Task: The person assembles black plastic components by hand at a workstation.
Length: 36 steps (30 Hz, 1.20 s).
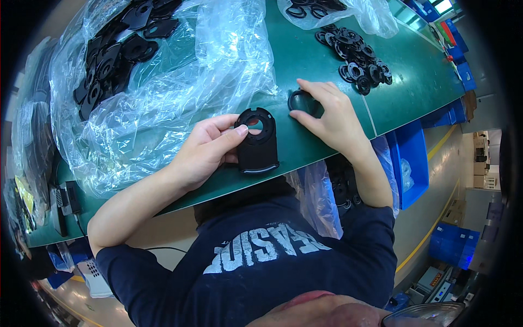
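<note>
My left hand [204,147] grips a flat black plastic part [257,155] at the table's near edge. This part has a round collar with a hole at its top and a squared lower end; my thumb presses on the collar beside the hole. To the right, my right hand [339,117] has its thumb and fingers curved around a thin black ring [291,101] just over the green tabletop. The ring's right side is partly hidden by my hand. A gap lies between the ring and the black part.
On the green table [403,106], clear plastic sheeting [180,114] spreads at left, with a heap of black plates [117,60] in it. Loose black rings [348,46] are piled at far right, near a bag of rings [318,10]. A blue bin [411,163] stands beyond the right edge.
</note>
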Tool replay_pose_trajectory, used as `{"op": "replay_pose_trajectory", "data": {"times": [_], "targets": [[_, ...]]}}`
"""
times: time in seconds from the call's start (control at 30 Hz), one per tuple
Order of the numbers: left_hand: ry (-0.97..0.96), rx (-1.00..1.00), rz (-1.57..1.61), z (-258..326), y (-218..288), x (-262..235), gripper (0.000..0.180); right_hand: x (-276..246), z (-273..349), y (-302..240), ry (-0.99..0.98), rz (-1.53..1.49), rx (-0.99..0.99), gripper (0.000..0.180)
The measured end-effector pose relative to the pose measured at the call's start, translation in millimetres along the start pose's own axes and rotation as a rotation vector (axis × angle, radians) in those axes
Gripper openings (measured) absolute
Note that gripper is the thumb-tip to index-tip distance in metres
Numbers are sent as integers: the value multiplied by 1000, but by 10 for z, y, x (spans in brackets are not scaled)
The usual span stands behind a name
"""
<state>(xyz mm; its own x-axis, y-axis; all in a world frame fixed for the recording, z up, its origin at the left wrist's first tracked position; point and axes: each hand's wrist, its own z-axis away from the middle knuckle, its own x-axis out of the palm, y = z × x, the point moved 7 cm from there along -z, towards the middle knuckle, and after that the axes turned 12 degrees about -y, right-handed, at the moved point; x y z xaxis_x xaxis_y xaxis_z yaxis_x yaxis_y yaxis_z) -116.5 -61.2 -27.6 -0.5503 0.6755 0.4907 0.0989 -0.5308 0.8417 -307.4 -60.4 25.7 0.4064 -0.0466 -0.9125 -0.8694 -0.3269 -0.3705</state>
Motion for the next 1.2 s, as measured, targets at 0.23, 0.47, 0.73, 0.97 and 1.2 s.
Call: {"op": "replay_pose_trajectory", "data": {"times": [0.23,0.47,0.73,0.97,1.2], "targets": [[-64,1,6,-7,18,4,29,-17,5,-117,-87,-245,-186,51],[-3,29,62,-10,-1,-26,33,49,48,-38,-10,-158,48,55],[32,27,60,-12,-9,-36,31,44,42,-28,11,-242,68,58],[22,16,8,-9,-13,-67,32,77,13,12,53,-414,68,63],[-82,65,149,-18,32,1,34,20,65,-488,82,-639,-124,70]]}}
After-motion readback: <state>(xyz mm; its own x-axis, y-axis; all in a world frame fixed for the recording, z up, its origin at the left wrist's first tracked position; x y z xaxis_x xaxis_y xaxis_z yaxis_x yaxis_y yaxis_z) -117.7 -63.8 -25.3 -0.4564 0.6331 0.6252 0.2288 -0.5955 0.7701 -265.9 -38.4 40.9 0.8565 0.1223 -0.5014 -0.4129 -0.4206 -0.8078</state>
